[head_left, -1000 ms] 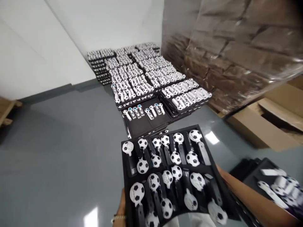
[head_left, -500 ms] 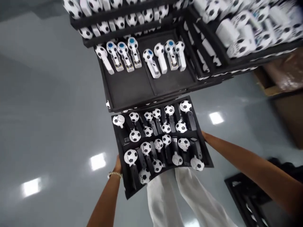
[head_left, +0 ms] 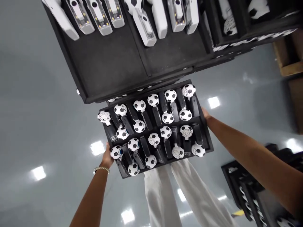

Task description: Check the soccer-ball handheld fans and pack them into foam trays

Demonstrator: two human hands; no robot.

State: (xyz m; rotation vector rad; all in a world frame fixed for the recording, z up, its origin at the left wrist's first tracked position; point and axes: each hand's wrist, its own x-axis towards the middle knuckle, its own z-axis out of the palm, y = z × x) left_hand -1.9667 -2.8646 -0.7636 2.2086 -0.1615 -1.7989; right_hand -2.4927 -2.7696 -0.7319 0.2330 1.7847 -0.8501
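A black tray (head_left: 206,140) is held between both of my hands, tilted in the view. Several handheld gadgets (head_left: 153,100) with football-patterned round heads and dark handles lie in it in two rows, facing alternate ways. My left hand (head_left: 107,157), with a beaded bracelet at the wrist, grips the tray's left edge. Around the right edge is my right hand (head_left: 205,114); its fingers are partly hidden behind the tray. The tray's far edge is close to a stack of larger black trays, and I cannot tell whether they touch.
On the top stacked tray (head_left: 106,67), several white football-headed pieces (head_left: 144,26) lie along the far side. More trays (head_left: 251,195) with similar parts stand at the lower right. A cardboard box (head_left: 287,67) is at the right, on the shiny grey floor (head_left: 59,119).
The stacked trays now appear larger and higher in the view, their far rows cut off. My hands and the held tray have shifted up slightly, and the tray's left end looks less drooped.
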